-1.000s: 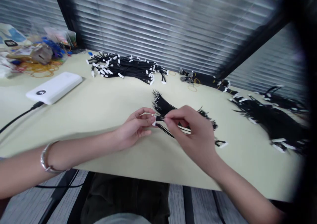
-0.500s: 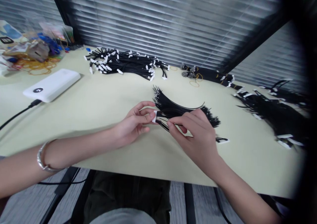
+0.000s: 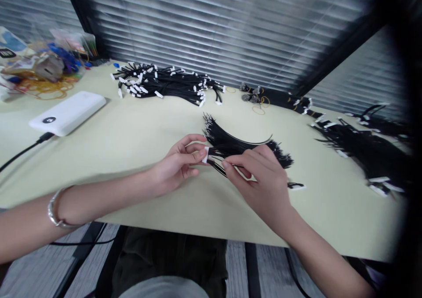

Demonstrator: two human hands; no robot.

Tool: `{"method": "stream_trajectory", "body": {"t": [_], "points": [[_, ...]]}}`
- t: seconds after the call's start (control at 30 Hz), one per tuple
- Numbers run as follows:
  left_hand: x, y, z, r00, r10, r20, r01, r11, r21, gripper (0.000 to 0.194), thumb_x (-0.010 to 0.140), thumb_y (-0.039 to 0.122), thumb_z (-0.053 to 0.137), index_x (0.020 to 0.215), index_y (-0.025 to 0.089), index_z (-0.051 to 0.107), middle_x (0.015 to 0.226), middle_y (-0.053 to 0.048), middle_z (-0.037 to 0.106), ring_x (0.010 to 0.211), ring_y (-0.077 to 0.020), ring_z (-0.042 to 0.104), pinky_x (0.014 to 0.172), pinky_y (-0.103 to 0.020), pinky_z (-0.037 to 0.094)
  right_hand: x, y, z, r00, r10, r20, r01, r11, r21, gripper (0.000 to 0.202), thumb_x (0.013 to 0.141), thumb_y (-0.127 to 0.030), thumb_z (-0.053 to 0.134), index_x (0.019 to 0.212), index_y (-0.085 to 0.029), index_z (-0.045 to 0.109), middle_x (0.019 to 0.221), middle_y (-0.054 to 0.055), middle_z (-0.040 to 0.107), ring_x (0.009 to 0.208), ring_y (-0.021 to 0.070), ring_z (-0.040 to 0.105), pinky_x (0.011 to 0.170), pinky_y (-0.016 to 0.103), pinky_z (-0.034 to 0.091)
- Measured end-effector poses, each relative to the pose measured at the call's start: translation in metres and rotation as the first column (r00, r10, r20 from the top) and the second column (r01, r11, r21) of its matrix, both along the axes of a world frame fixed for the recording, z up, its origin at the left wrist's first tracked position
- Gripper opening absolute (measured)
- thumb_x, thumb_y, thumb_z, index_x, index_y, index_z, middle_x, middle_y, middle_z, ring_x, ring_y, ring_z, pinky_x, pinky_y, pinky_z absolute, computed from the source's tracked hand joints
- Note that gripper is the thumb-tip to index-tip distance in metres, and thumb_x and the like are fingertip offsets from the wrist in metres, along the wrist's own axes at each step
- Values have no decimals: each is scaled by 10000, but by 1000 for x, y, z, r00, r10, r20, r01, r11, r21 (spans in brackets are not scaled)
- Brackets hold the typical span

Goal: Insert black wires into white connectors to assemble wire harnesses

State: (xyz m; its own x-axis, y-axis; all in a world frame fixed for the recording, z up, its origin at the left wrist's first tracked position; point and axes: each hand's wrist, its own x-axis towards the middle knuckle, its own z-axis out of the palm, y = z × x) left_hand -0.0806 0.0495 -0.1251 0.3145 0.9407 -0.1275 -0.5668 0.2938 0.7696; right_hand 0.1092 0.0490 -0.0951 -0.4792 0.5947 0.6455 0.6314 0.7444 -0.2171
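Between the thumb and fingers of my left hand [image 3: 180, 161] is a white connector [image 3: 206, 154], with several black wires running out of its right side. My right hand [image 3: 260, 175] pinches a thin black wire [image 3: 216, 159] close to the connector; whether its tip sits inside a slot I cannot tell. Just behind both hands lies a loose bundle of black wires [image 3: 227, 137] with bare metal ends, partly hidden by my right hand. Past that hand's right side, another white connector [image 3: 298, 187] shows on the table.
Finished-looking black cables with white connectors [image 3: 165, 85] are heaped at the back. Banded wire bundles [image 3: 277, 99] and more cables [image 3: 369, 153] lie to the right. On the left are a white power bank [image 3: 69, 112], its black cable [image 3: 23, 152] and rubber bands [image 3: 49, 87].
Both hands keep nearly the same pose and hold. The right fingertips with the wire have shifted very slightly toward the connector.
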Motion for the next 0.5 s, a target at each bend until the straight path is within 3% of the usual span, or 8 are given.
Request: {"method": "stream_trajectory", "body": {"t": [0.5], "points": [[2,-2,-2,986,1,-167,20,992,126,239,729,205,698,941,213,587,813,26,535,631,-70,545,398,-108,464,0,-4,-6,998,25,51,-30,995,95,59,796,-139,605,759,-185,602,565,-20,466,630,124,375,644,300,346]]}}
